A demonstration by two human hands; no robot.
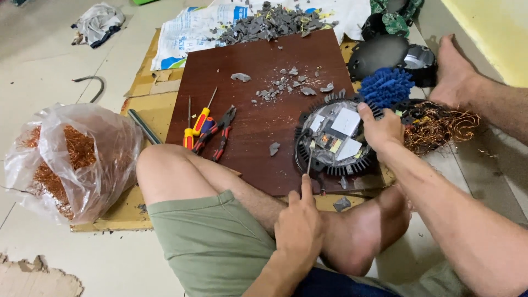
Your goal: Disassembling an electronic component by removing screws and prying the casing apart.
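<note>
Olive-green shorts (212,247) are worn; arms, legs and feet are left bare, and dark blue fabric (335,283) is seen near the lap.

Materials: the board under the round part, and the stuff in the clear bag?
Board: probably wood or laminate, dark reddish-brown, smooth with a faint sheen. Bag: thin clear plastic, wrinkled and glossy. Its contents: likely copper wire, orange-metallic tangled strands.

A makeshift scrap-dismantling workshop is showing here on a tiled floor (49,60), with copper wire filling a plastic bag (77,157) and screwdrivers (198,124) and pliers (220,132) lying on a wooden board (258,71).
</note>
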